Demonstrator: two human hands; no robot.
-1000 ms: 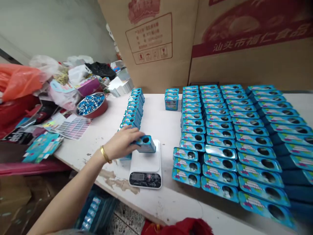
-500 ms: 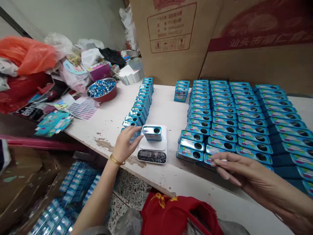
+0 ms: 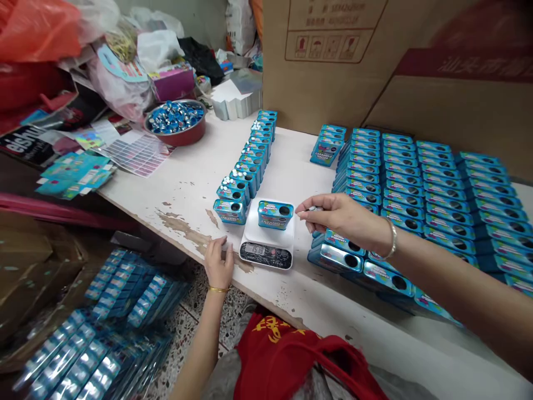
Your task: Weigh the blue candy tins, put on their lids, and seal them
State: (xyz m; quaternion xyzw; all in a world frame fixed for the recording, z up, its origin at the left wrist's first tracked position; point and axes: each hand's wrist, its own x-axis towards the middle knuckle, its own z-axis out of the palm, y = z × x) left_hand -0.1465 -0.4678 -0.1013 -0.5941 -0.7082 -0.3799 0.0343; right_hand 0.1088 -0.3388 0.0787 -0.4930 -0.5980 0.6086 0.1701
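Nearest the wearer, a red cloth garment with yellow lettering covers the lap, and at lower left, below the counter, lie rows of shiny blue wrapped packs.

At the counter's chipped front edge rests the left hand, palm down, its fingers a little apart and holding nothing; a thin gold bracelet circles its wrist. Just beyond it stands a flat white digital scale with a black control panel (its display is lit, though the digits are too blurred to read surely). On the scale's platform, upright, sits a blue rectangular tin with a round dark opening in its top.

Just to the right of that tin, the right hand has thumb and fingers pinched together on small white pieces; a silver bangle sits on its wrist. Beneath and beyond that arm, a large block of matching blue tins stands in columns.

Left of the scale, one more blue tin heads a line of similar tins, several with white pellets on top. Farther off are a round red bowl heaped with blue-and-silver pieces, a stack of white card and, at the back, a big brown cardboard carton.
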